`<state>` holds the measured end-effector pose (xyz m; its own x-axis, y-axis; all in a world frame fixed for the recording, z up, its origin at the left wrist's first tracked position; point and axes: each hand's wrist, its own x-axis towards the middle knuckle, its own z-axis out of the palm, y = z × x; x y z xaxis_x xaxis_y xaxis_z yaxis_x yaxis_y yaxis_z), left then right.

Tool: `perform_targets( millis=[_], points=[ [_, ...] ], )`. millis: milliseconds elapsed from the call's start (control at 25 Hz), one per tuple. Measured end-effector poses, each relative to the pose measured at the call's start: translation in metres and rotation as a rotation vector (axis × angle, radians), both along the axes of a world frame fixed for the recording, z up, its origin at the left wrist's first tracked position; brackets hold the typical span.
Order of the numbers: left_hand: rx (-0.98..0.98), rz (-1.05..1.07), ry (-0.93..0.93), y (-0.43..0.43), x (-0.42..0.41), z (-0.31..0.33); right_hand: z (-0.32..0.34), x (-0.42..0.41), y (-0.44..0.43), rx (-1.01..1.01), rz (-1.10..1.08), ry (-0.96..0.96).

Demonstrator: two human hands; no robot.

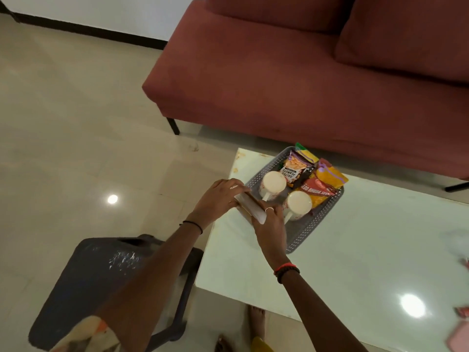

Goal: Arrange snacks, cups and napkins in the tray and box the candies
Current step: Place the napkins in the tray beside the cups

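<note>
Your left hand and right hand clamp opposite ends of the napkins, held at the tray's near-left rim, long axis running along that rim, beside two cups and snacks inside it
</note>
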<state>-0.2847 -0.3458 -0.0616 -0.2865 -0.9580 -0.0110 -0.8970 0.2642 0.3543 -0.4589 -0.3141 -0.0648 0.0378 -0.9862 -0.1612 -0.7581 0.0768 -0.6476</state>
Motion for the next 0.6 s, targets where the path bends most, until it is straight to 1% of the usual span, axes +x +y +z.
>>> perform_targets(
  millis=[120, 360, 600],
  points=[
    [0.039, -0.021, 0.023, -0.018, -0.024, -0.014, -0.01, -0.023, -0.013, 0.021, -0.03, 0.006],
    [0.118, -0.047, -0.005, -0.028, -0.049, -0.041, -0.039, -0.047, -0.024, 0.088, -0.031, 0.047],
    [0.206, -0.086, -0.067, -0.03, -0.052, -0.063, -0.061, -0.051, -0.025, 0.2, 0.057, 0.109]
  ],
)
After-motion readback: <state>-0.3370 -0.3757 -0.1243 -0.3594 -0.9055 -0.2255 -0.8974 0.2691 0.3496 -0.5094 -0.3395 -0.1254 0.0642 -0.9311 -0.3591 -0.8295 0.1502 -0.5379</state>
